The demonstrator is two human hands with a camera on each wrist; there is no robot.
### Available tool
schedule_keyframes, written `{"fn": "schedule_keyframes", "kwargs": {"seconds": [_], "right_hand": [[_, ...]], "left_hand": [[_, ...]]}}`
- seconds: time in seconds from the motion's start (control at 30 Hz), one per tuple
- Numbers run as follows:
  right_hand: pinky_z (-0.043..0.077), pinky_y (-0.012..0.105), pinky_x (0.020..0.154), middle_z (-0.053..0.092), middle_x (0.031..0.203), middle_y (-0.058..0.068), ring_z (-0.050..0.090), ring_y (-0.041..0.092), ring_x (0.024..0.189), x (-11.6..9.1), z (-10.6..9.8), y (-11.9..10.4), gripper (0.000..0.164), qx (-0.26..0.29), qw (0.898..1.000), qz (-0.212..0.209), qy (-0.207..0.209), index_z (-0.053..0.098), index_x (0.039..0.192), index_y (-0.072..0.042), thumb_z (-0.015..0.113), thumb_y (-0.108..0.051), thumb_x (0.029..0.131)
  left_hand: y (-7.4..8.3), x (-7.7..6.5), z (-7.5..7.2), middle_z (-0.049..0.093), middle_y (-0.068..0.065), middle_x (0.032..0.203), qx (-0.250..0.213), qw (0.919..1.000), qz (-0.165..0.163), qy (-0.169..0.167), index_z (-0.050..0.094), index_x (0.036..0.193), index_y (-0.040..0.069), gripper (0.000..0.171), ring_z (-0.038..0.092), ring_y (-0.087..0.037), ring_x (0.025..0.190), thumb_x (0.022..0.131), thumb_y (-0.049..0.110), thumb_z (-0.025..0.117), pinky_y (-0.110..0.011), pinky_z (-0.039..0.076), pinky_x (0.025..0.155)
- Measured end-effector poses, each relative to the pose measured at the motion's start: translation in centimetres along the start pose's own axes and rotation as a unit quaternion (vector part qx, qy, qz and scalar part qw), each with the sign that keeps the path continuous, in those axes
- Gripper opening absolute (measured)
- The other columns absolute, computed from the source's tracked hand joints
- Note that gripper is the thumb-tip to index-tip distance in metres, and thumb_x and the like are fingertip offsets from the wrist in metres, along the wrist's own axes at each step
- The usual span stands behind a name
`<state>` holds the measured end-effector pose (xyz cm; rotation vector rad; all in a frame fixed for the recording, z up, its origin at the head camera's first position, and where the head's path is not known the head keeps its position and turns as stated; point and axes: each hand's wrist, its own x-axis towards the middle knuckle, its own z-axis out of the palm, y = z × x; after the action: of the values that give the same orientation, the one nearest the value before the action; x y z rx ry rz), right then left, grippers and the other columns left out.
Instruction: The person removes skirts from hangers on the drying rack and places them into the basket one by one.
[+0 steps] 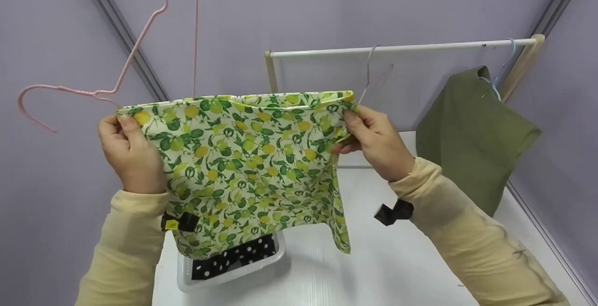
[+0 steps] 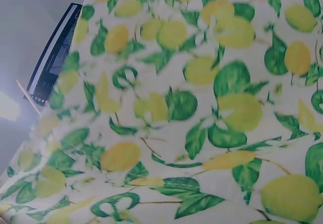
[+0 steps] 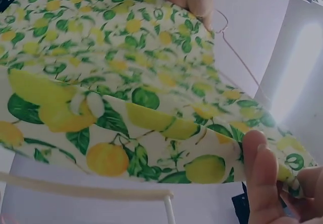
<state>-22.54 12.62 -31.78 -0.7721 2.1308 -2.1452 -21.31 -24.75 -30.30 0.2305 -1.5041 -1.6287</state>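
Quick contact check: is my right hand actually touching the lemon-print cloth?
Touching. The head view shows the right hand pinching the cloth near its upper corner, the thumb lying on its printed front.

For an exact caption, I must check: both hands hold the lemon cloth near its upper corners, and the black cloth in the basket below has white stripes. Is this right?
The pattern is wrong: the head view shows white dots on the black cloth in the basket. The left hand and right hand do hold the lemon cloth near its upper corners.
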Motion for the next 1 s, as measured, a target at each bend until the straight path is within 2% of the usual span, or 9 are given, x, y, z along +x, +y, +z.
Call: {"fn": "schedule_keyframes", "kwargs": {"seconds": [0.2,0.3,0.43,0.5,0.57,0.73,0.8,0.9,1.0], "right_hand": [[0.056,0.039,0.077,0.062,0.103,0.022,0.069,0.031,0.082,2.7,3.5,0.2,0.032,0.107,0.994,0.034,-0.013,0.054,0.122,0.002,0.040,-0.021,0.105],[0.055,0.036,0.078,0.061,0.102,0.021,0.068,0.030,0.085,3.7,5.8,0.8,0.031,0.169,0.984,0.053,-0.012,0.052,0.121,0.003,0.037,-0.019,0.105],[0.054,0.035,0.081,0.061,0.103,0.020,0.067,0.030,0.090,4.5,9.2,1.9,0.030,0.238,0.968,0.073,-0.019,0.050,0.122,0.002,0.035,-0.019,0.105],[0.053,0.035,0.084,0.061,0.104,0.021,0.067,0.031,0.094,4.7,10.8,2.7,0.029,0.259,0.962,0.080,-0.027,0.050,0.121,0.001,0.035,-0.019,0.105],[0.052,0.036,0.086,0.060,0.104,0.020,0.066,0.031,0.097,4.7,12.4,3.6,0.027,0.270,0.959,0.086,-0.034,0.051,0.118,-0.001,0.035,-0.019,0.106],[0.051,0.037,0.090,0.055,0.094,0.014,0.065,0.032,0.102,4.4,15.1,6.6,0.021,0.274,0.955,0.099,-0.048,0.047,0.096,-0.005,0.036,-0.020,0.105],[0.050,0.037,0.091,0.052,0.090,0.011,0.065,0.032,0.103,4.2,15.6,7.9,0.022,0.274,0.954,0.106,-0.052,0.043,0.089,-0.006,0.035,-0.019,0.105],[0.049,0.037,0.094,0.050,0.090,0.010,0.064,0.031,0.106,3.9,16.0,9.4,0.022,0.277,0.952,0.118,-0.059,0.042,0.090,-0.005,0.034,-0.019,0.106],[0.047,0.037,0.096,0.052,0.097,0.012,0.062,0.031,0.110,3.7,16.3,10.6,0.020,0.283,0.948,0.126,-0.070,0.047,0.106,-0.004,0.033,-0.017,0.106]], "left_hand": [[1.2,-0.4,-0.1,0.048,-0.005,0.091,0.022,0.9997,-0.009,0.004,0.050,0.103,0.008,0.011,0.046,-0.013,0.080,0.102,0.016,0.043,-0.023,0.038,0.070],[1.8,-0.9,0.3,0.047,-0.005,0.088,0.027,0.9996,0.002,0.011,0.050,0.101,0.010,0.009,0.045,-0.013,0.078,0.102,0.016,0.043,-0.023,0.036,0.069],[1.8,-1.4,1.0,0.048,-0.004,0.091,0.035,0.9989,0.031,0.005,0.048,0.100,0.011,0.008,0.043,-0.012,0.080,0.102,0.015,0.042,-0.023,0.034,0.070],[1.5,-1.6,1.3,0.049,-0.003,0.094,0.049,0.9979,0.039,-0.016,0.048,0.104,0.010,0.008,0.042,-0.013,0.080,0.103,0.013,0.040,-0.024,0.034,0.070],[1.3,-2.1,1.5,0.049,-0.003,0.097,0.076,0.9952,0.036,-0.051,0.047,0.106,0.010,0.009,0.042,-0.012,0.079,0.103,0.012,0.039,-0.024,0.035,0.069],[0.6,-3.1,1.7,0.048,-0.003,0.094,0.164,0.9758,0.031,-0.142,0.046,0.109,0.002,0.013,0.041,-0.013,0.076,0.103,0.010,0.038,-0.025,0.036,0.067],[0.1,-3.3,1.6,0.047,-0.003,0.092,0.183,0.9697,0.032,-0.159,0.046,0.109,-0.001,0.015,0.042,-0.013,0.076,0.102,0.010,0.040,-0.026,0.037,0.067],[-0.6,-3.6,1.4,0.048,-0.004,0.091,0.178,0.9688,0.018,-0.172,0.048,0.111,-0.002,0.016,0.044,-0.014,0.076,0.102,0.010,0.042,-0.026,0.038,0.066],[-1.1,-3.6,1.1,0.050,-0.005,0.093,0.169,0.9705,0.005,-0.172,0.049,0.111,-0.003,0.015,0.045,-0.015,0.079,0.101,0.008,0.043,-0.026,0.040,0.068]]}}
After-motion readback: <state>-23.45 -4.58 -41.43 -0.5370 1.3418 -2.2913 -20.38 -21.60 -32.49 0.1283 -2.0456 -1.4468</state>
